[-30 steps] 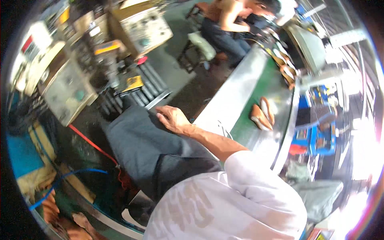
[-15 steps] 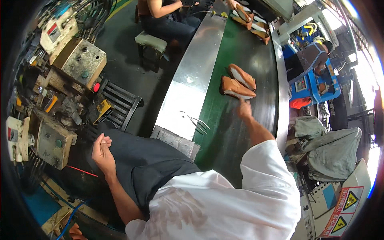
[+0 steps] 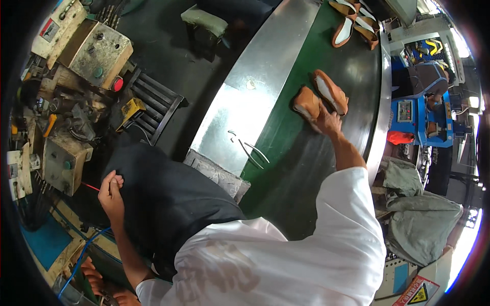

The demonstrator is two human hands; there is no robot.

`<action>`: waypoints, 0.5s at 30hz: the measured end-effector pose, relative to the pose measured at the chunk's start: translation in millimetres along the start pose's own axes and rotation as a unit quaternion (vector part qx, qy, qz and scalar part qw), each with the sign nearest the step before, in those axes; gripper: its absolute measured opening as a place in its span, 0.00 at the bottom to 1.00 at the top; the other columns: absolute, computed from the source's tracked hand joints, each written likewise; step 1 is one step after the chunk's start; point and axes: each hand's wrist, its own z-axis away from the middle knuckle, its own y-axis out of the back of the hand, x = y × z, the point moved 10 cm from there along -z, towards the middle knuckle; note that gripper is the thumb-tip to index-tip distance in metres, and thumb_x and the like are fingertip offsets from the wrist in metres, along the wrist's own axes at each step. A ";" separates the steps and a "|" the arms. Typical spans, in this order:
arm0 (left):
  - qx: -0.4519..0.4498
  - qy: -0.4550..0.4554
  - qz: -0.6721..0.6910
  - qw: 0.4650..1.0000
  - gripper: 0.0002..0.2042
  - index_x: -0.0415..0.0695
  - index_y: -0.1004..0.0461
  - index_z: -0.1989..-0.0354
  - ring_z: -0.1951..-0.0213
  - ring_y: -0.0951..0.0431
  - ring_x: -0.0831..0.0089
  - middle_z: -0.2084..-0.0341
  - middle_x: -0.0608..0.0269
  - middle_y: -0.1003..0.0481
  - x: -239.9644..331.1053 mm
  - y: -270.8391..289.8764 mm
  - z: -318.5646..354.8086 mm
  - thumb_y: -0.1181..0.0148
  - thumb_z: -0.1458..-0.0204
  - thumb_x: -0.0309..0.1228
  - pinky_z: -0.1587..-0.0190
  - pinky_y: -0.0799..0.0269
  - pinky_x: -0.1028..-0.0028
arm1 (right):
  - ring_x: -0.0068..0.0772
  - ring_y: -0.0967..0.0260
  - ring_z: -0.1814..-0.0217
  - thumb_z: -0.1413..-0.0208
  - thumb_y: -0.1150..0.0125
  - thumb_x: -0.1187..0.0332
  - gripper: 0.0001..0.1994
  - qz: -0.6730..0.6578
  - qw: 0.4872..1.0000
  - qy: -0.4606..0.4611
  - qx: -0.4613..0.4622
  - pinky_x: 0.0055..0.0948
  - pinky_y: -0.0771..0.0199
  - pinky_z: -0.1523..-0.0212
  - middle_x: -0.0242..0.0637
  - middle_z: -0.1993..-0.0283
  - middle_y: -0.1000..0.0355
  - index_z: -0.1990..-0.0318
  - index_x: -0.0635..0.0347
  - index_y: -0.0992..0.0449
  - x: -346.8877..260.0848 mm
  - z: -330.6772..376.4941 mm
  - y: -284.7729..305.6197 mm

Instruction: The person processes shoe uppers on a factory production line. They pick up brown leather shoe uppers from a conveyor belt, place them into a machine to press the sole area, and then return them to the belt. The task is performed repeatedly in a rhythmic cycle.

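A pair of tan leather shoes lies on the dark green conveyor belt (image 3: 286, 204) ahead of me to the right. My right hand (image 3: 329, 122) reaches out and grips the left shoe (image 3: 306, 104) at its near end. Beside it, touching or nearly touching my fingers, is the right shoe (image 3: 331, 92), its pale inside facing up. My left hand (image 3: 111, 194) hangs by my dark-clothed thigh, fingers curled in with nothing visible in them. Metal pincers (image 3: 250, 153) rest across the edge of the steel ledge (image 3: 240, 102), left of the belt.
More tan shoes (image 3: 357, 25) sit farther up the belt. Grimy machine control boxes (image 3: 97, 53) and a black slatted rack (image 3: 155, 104) stand at left. A padded stool (image 3: 204, 20) is beyond. Blue machinery (image 3: 421, 115) and cloth-covered equipment (image 3: 423, 224) line the right side.
My right hand has closed on the left shoe, and the pair sits slightly turned. The view has shifted, so the seated person's arms have left the picture. My left hand stays curled.
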 end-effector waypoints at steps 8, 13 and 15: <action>-0.095 -0.060 0.130 0.985 0.13 0.34 0.20 0.42 0.57 0.15 0.71 0.58 0.55 0.16 58.0 -106.3 -20.8 0.47 0.26 0.24 0.50 0.17 0.71 | 0.49 0.30 0.27 0.43 0.21 0.51 0.59 -0.331 0.936 -0.114 0.029 0.42 0.22 0.34 0.55 0.26 0.32 0.15 0.54 0.61 -33.5 101.5 -68.2; -0.173 -0.085 0.203 0.960 0.14 0.34 0.21 0.39 0.56 0.13 0.69 0.56 0.53 0.16 123.0 -141.7 -24.5 0.46 0.27 0.25 0.50 0.16 0.70 | 0.44 0.28 0.30 0.41 0.22 0.56 0.50 -0.451 0.890 0.053 0.028 0.39 0.24 0.33 0.54 0.29 0.30 0.20 0.69 0.46 -122.1 133.2 -58.5; -0.186 -0.113 0.258 0.941 0.16 0.34 0.24 0.36 0.55 0.13 0.70 0.51 0.51 0.17 154.2 -139.0 -30.7 0.45 0.26 0.28 0.50 0.16 0.70 | 0.42 0.27 0.31 0.42 0.21 0.55 0.52 -0.444 0.889 0.110 -0.012 0.37 0.24 0.33 0.54 0.29 0.31 0.20 0.71 0.48 -195.5 159.7 -49.9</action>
